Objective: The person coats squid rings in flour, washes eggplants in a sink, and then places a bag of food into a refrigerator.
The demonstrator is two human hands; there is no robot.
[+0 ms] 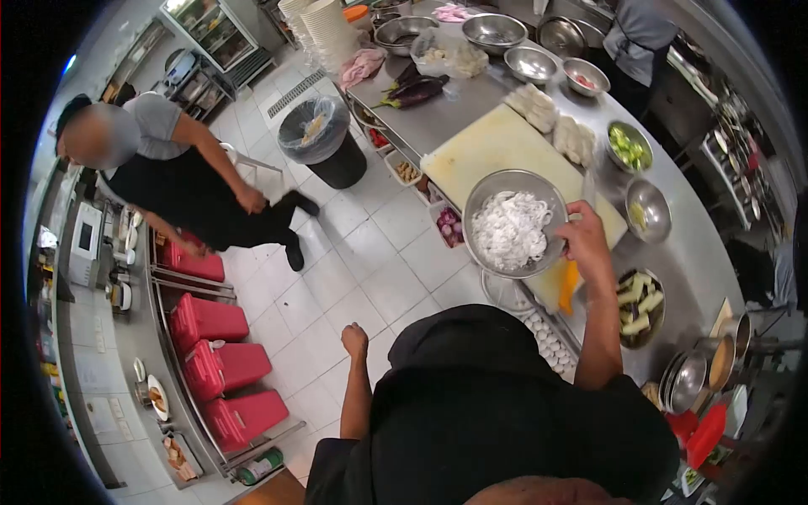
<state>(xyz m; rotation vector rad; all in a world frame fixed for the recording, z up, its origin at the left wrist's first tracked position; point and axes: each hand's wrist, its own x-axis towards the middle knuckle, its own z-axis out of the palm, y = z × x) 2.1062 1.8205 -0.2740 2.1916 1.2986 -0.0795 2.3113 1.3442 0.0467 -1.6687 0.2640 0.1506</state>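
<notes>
My right hand (pixel 581 236) grips the rim of a round metal bowl (pixel 551 189), its fingers closed on the right side. Inside lies a heap of white, floury-looking pieces (pixel 509 231); their kind I cannot make out. The bowl is over the near edge of the large pale cutting board (pixel 471 156). A knife (pixel 588 189) lies on the board by my right hand, and an orange object (pixel 569 286) sits just below. My left hand (pixel 355 339) hangs over the floor at my side, fingers curled closed, with nothing visible in it.
Wrapped white bundles (pixel 575 140), eggplants (pixel 417 91), a bowl of green pieces (pixel 629 147) and a bowl of cut eggplant (pixel 640 307) stand on the steel counter (pixel 404 135). Eggs (pixel 547 341) sit below its edge. A lined bin (pixel 337 156), red containers (pixel 227 370) and a person (pixel 202 177) are leftward.
</notes>
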